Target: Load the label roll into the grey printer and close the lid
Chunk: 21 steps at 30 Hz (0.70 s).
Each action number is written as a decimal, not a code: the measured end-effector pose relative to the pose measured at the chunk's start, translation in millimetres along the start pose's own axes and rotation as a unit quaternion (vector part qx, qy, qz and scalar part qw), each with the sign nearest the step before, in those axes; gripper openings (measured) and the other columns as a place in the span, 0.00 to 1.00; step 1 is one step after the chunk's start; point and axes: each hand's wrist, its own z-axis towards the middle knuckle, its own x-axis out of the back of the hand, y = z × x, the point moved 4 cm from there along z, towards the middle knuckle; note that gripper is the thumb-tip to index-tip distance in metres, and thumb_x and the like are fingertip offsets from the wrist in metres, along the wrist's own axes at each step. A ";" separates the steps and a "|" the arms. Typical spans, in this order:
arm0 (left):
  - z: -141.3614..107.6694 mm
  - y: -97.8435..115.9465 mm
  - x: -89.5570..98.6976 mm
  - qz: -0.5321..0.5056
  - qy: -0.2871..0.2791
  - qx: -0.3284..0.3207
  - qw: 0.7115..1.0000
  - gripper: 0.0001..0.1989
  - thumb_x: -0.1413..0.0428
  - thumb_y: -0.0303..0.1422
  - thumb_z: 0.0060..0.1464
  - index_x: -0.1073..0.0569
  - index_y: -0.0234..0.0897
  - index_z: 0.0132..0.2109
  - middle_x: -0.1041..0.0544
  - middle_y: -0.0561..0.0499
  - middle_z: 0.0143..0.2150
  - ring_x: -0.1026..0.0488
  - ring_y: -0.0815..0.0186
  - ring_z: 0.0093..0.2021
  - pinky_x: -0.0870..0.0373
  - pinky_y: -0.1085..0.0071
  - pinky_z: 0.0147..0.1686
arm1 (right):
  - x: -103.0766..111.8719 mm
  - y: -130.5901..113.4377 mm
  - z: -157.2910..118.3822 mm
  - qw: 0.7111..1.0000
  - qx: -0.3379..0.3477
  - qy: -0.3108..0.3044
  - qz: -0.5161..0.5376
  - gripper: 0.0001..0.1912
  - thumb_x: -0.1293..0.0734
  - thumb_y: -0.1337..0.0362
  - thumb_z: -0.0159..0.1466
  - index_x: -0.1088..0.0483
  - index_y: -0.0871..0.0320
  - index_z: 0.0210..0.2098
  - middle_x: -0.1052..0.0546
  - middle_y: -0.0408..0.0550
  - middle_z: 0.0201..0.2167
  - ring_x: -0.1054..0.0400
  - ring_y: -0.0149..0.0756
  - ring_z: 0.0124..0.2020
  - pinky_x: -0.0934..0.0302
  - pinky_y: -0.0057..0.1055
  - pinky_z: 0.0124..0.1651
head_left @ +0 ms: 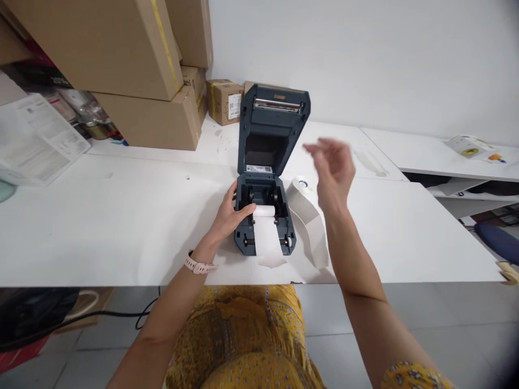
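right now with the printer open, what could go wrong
The raised lid might drop onto the left hand at the printer's body. The paper strip runs out over the front edge with a ragged end, so it could feed crooked. The loose label roll beside the printer may get knocked.

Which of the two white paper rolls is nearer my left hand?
The roll inside the open printer, by the left hand's thumb tip. The other roll lies outside, on the table to the printer's right.
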 end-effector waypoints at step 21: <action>-9.3 12.3 21.6 -0.157 0.180 -0.025 0.971 0.33 0.49 0.57 0.63 0.32 0.45 0.67 0.31 0.42 0.70 0.35 0.50 0.70 0.35 0.51 0.67 | -9.4 -29.1 -99.1 0.995 -0.090 -0.036 -0.008 0.11 0.35 0.53 0.72 0.23 0.45 0.49 0.20 0.45 0.53 0.30 0.44 0.62 0.40 0.52 0.70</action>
